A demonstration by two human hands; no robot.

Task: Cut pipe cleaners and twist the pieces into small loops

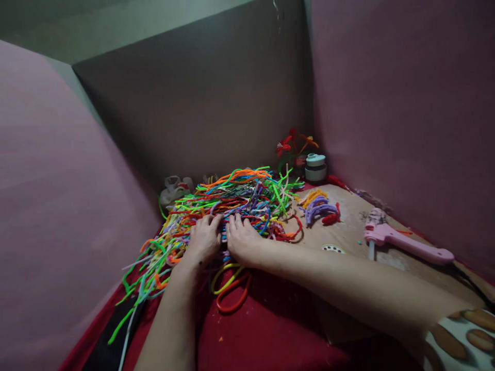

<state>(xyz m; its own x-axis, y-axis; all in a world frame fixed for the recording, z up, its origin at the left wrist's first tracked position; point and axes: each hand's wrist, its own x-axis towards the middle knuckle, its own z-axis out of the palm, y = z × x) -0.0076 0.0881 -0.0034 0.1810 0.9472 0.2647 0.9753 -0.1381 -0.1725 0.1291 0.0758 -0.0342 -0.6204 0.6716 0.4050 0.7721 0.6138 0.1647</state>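
Pressing down: we see both palms flat, side by side.
Left hand [203, 238]: fingers spread on the pipe cleaners [232, 198].
Right hand [243, 239]: fingers spread, forearm angled in from the right.
Pile: on the red cloth [278, 324], glue gun [402, 242] well apart.

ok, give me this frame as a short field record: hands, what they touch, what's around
left hand: palm down, fingers spread, on the pile of pipe cleaners
right hand: palm down beside the left one, fingers in the same pile
grip: neither hand visibly closed on a strand
surface: red cloth
right of pile: small purple and orange bundle, pink glue gun on cardboard sheet
back corner: red pipe-cleaner flowers, small round container
surround: pink and grey panels
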